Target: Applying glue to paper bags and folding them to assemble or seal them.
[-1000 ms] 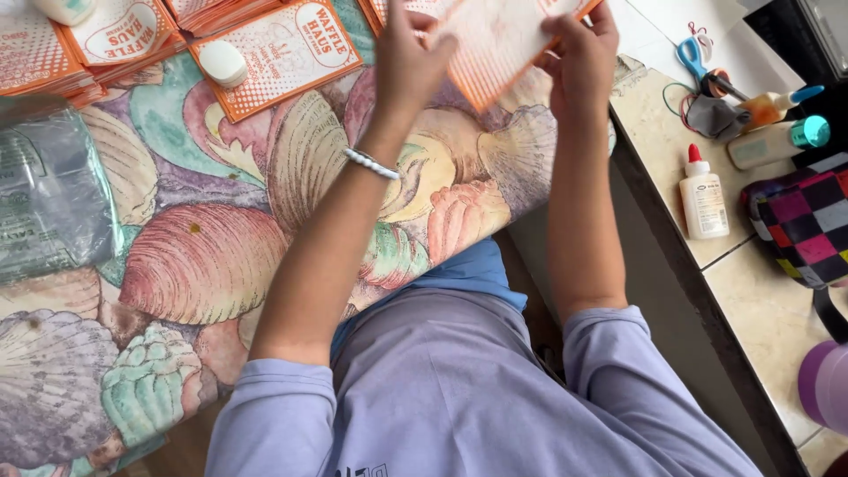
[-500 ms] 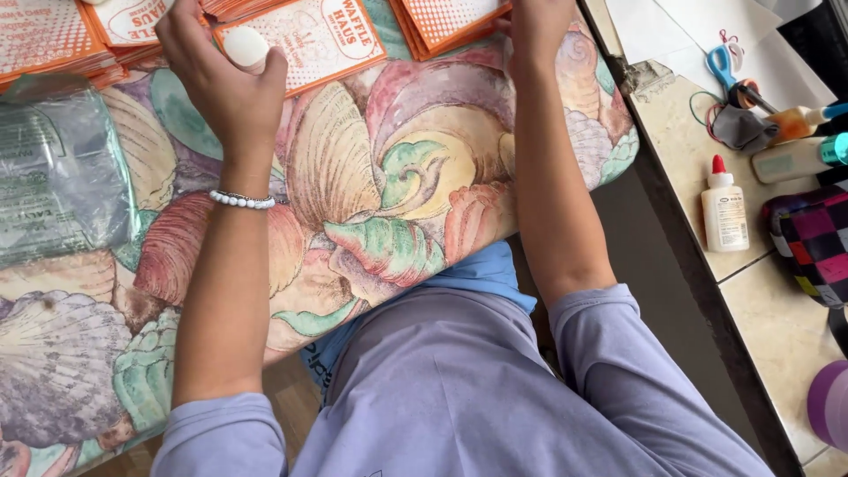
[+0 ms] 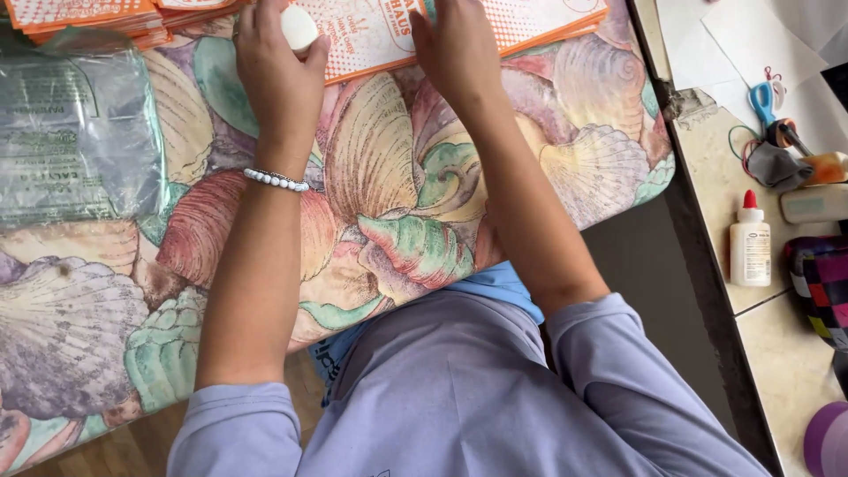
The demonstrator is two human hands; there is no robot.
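My left hand (image 3: 276,66) is closed around a small white round object (image 3: 299,27), held over the near edge of an orange-and-white printed paper sheet (image 3: 375,40). A white bead bracelet (image 3: 276,180) circles that wrist. My right hand (image 3: 452,49) rests flat on the same sheet, pressing it down onto the table covered by a seashell-patterned cloth (image 3: 389,212). More orange sheets (image 3: 84,18) lie stacked at the top left.
A clear plastic packet (image 3: 75,141) lies on the cloth at left. On the tan counter (image 3: 777,353) to the right stand a white glue bottle with red cap (image 3: 750,240), blue-handled scissors (image 3: 761,99), a checkered pouch (image 3: 820,283) and white paper (image 3: 760,35).
My right hand has laid the orange sheet down and now presses it. My left hand has taken hold of the white round object and brought it over that sheet.
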